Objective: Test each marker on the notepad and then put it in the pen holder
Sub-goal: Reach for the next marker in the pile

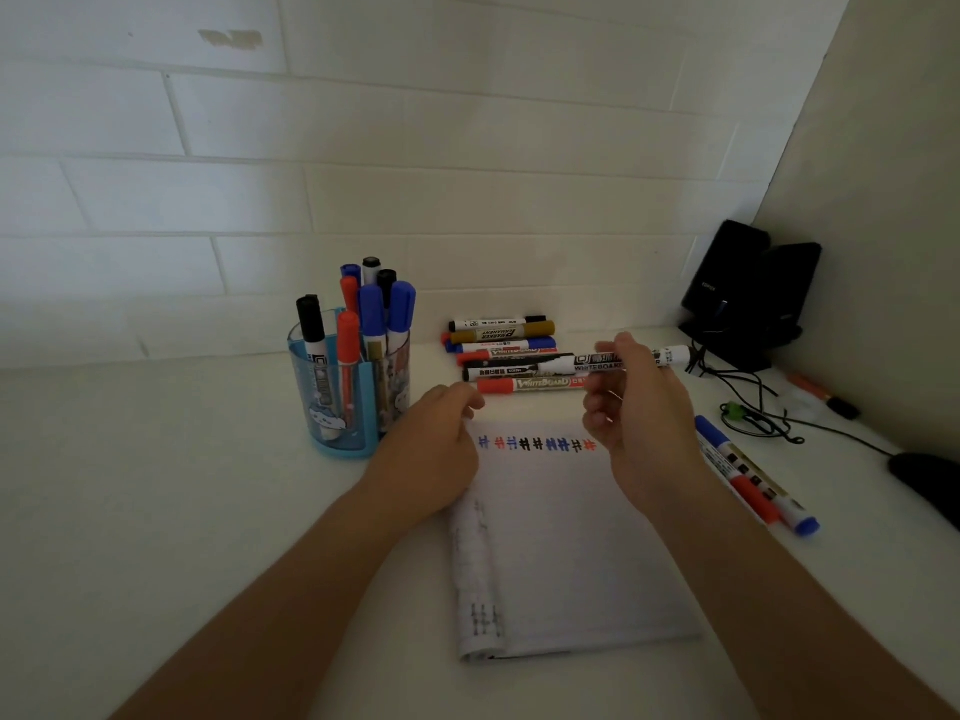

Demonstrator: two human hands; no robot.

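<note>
My right hand (631, 402) grips a white whiteboard marker (670, 356) and holds it level above the top of the notepad (566, 558). The marker's black end points left. My left hand (434, 444) rests on the notepad's upper left corner with its fingers curled. A row of blue, red and black test marks (535, 444) runs across the top of the page. The blue pen holder (345, 392) stands to the left with several markers upright in it. A pile of markers (506, 356) lies behind the notepad.
Three markers (753, 480) lie to the right of the notepad. Black speakers (748, 298) stand in the back right corner with cables (753, 402) trailing over the table. A dark mouse (930, 480) sits at the right edge. A tiled wall runs behind.
</note>
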